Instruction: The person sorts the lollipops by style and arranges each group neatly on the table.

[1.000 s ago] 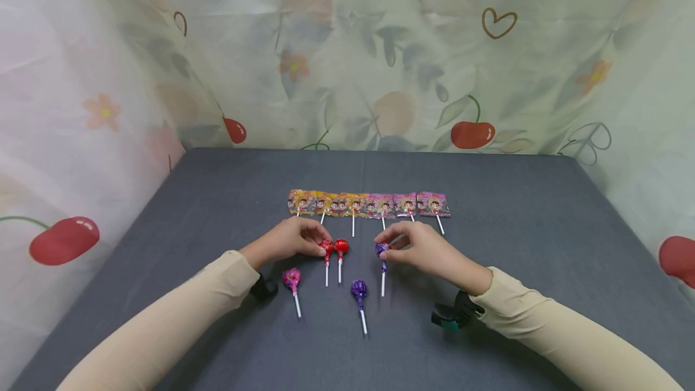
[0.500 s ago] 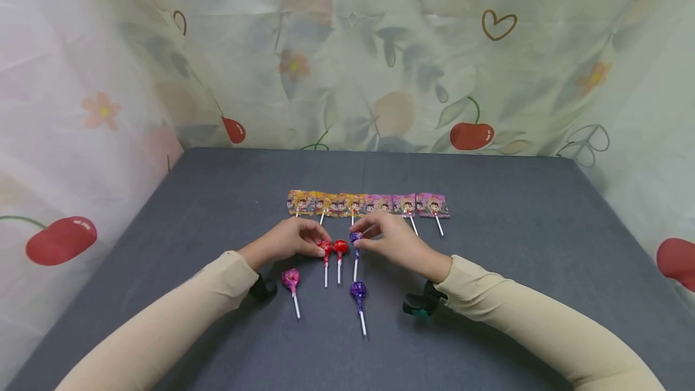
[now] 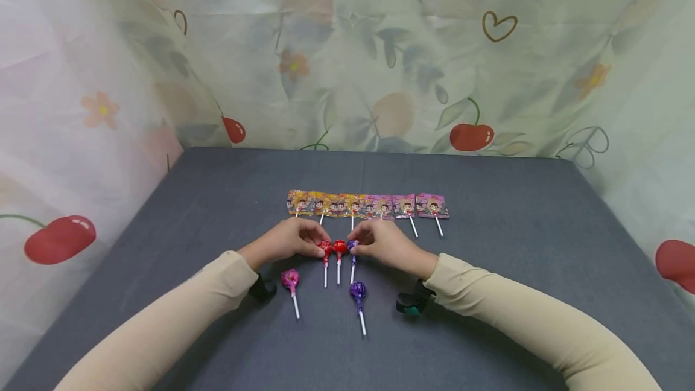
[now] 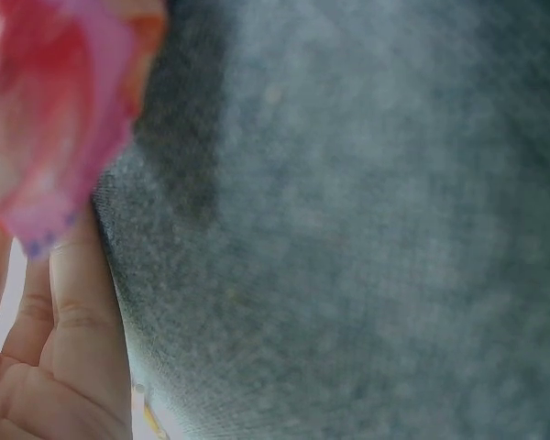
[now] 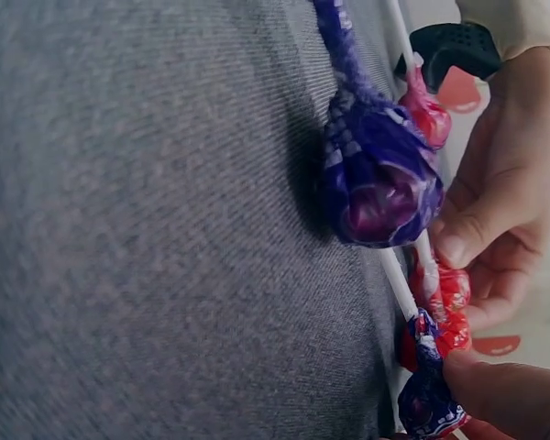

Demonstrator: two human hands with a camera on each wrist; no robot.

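My left hand (image 3: 295,240) pinches the left red lollipop (image 3: 326,248) by its wrapped head, with its white stick pointing toward me. A second red lollipop (image 3: 339,247) lies just to its right. My right hand (image 3: 388,243) holds a purple lollipop (image 5: 428,396) between thumb and fingers, close beside that second red one. Another purple lollipop (image 3: 358,290) lies nearer to me, and it looms large in the right wrist view. A pink lollipop (image 3: 290,279) lies below my left hand; its blurred wrapper fills a corner of the left wrist view.
Behind the hands, a row of flat-wrapped lollipops spans the dark grey table (image 3: 488,210), orange packets (image 3: 326,204) on the left and pink packets (image 3: 405,205) on the right. A printed curtain (image 3: 353,47) encloses the table's back and sides.
My right hand has carried the purple lollipop leftward, up against the red pair, and lowered it slightly toward me. My left hand has stayed in place on the left red lollipop.
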